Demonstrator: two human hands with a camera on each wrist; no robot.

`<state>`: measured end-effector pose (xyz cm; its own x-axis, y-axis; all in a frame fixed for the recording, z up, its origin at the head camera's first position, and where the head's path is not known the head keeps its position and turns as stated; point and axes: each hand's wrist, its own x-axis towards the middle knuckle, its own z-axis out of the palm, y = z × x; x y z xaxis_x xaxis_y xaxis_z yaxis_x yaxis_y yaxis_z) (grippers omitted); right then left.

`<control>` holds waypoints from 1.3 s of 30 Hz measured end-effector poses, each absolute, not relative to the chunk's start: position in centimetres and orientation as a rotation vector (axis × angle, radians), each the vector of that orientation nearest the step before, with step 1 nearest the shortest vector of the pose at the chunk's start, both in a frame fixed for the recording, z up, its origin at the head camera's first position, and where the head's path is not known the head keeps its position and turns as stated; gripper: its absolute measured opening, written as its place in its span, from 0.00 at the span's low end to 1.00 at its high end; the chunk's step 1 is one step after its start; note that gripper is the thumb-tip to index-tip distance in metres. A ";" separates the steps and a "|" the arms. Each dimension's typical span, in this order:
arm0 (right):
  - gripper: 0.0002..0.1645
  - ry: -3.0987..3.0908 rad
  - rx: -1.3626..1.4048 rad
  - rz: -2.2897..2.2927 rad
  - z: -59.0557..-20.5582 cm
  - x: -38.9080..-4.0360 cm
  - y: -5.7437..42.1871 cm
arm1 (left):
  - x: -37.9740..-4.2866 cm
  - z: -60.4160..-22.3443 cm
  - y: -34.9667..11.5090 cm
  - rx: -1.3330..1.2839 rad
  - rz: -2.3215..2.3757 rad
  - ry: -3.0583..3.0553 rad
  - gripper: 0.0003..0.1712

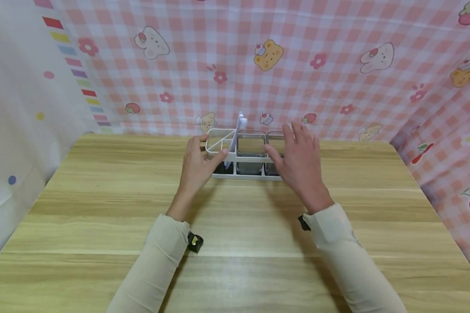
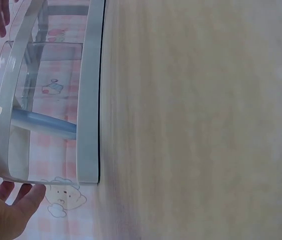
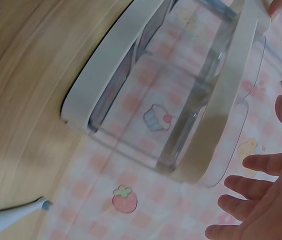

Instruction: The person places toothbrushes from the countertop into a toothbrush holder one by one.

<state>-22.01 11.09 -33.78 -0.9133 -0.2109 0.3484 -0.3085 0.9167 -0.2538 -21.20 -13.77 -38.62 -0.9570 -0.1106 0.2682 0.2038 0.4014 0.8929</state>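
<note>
A white toothbrush holder (image 1: 250, 159) stands on the table near the back wall. Its left part has a divided top with a pale toothbrush (image 1: 238, 130) leaning in it; whether a second brush is there I cannot tell. Two clear cups (image 1: 250, 167) sit in the middle and right slots. My left hand (image 1: 197, 165) grips the holder's left end, thumb on the front rim and fingers round the side. Beside the right end, my right hand (image 1: 302, 163) is spread with fingers straight. In the right wrist view, it appears apart from the holder.
The wooden table (image 1: 235, 269) ends at a pink checked cloth (image 1: 235, 56) behind the holder. Another cloth (image 1: 454, 174) hangs along the right. A pale tapered thing (image 3: 11, 220), its kind unclear, shows low in the right wrist view.
</note>
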 end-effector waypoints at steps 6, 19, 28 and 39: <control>0.44 -2.784 0.326 0.480 -34.1 -22.1 12.5 | -21.1 -38.6 -13.8 -0.082 -1.578 -2.384 0.41; 0.41 -2.775 0.156 0.565 -33.9 -21.9 15.8 | -21.2 -38.6 -13.9 -0.074 -1.578 -2.393 0.41; 0.48 -2.862 0.019 0.608 -34.0 -22.0 17.7 | -21.2 -38.7 -13.9 -0.075 -1.577 -2.394 0.41; 0.52 -2.956 -0.073 0.701 -34.9 -22.6 19.9 | -21.2 -38.7 -13.9 -0.072 -1.577 -2.401 0.42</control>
